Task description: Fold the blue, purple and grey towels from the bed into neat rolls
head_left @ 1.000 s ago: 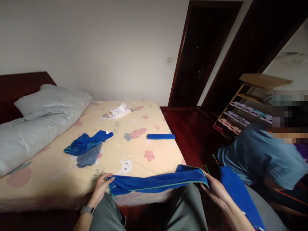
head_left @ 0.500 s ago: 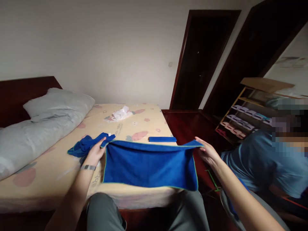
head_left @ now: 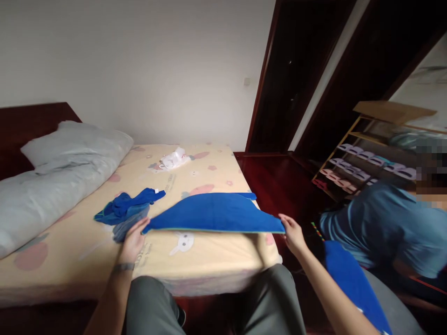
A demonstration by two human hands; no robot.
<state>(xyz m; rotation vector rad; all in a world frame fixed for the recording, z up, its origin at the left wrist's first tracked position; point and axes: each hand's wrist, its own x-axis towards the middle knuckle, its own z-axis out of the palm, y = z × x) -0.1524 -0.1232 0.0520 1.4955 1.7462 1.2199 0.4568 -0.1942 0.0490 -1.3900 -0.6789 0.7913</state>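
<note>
A blue towel (head_left: 213, 214) with a pale green edge is stretched over the near part of the bed. My left hand (head_left: 134, 237) pinches its left corner, and my right hand (head_left: 291, 232) grips the right corner. The cloth billows upward in the middle, its far side away from me. Just behind it lies a narrow folded blue cloth (head_left: 249, 196), mostly covered from view. Left of the towel, close to my left hand, a crumpled blue cloth (head_left: 129, 207) with a white tag rests on the bed, beside some greyish fabric (head_left: 129, 225).
The bed (head_left: 223, 258) has a patterned yellow sheet. A white plastic bag (head_left: 174, 158) and a grey quilt (head_left: 66, 177) lie on it. To the right sits a person (head_left: 377, 228) in a blue shirt, near another blue cloth (head_left: 352, 284) and a shoe rack (head_left: 356, 135).
The towel hung down in front of me before; now it has swung forward and up over the bed. Both hands have lowered slightly, still holding its corners.
</note>
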